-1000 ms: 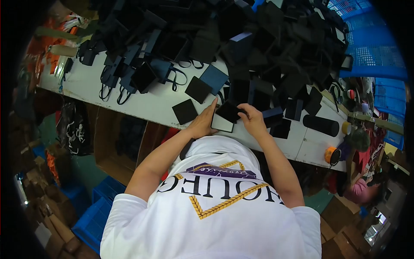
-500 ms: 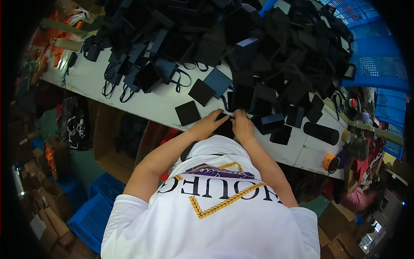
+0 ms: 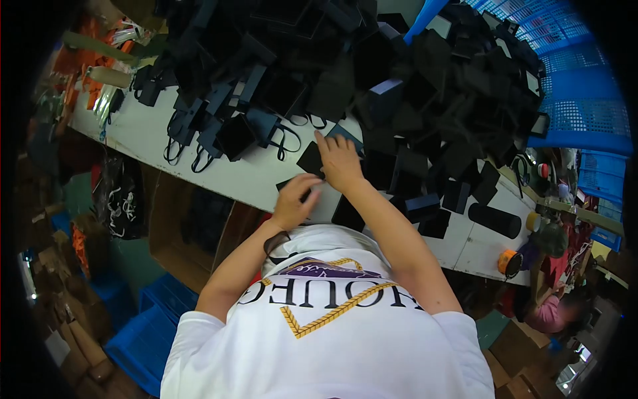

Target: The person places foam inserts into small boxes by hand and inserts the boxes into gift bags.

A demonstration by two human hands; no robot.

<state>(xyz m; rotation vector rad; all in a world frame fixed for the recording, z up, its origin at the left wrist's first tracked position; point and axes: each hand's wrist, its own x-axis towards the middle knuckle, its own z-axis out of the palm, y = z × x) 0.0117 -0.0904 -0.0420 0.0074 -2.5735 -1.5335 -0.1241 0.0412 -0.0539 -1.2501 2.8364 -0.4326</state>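
Observation:
My right hand (image 3: 340,159) reaches over a black square panel (image 3: 310,159) and a dark blue panel (image 3: 347,135); its fingers are stretched out and rest at these pieces. Lower and to the left, my left hand (image 3: 294,203) is curved, with thumb and fingers apart and the fingertips slightly blurred. Beside its fingers a second black square (image 3: 282,185) is mostly covered. By my right forearm, a black piece (image 3: 347,214) lies at the table's near edge. I cannot make out anything held in either hand.
A large heap of black and dark blue boxes (image 3: 425,86) covers the back of the white table (image 3: 249,176). Boxes with ribbon loops (image 3: 236,137) lie left. At right are a black cylinder (image 3: 495,221), an orange tape roll (image 3: 510,263) and blue crates (image 3: 578,86). Another person (image 3: 550,312) is far right.
Both hands have come apart from the dark piece at the table edge, which now lies there. My right hand has moved up and left to the panels; my left hand has shifted left and down.

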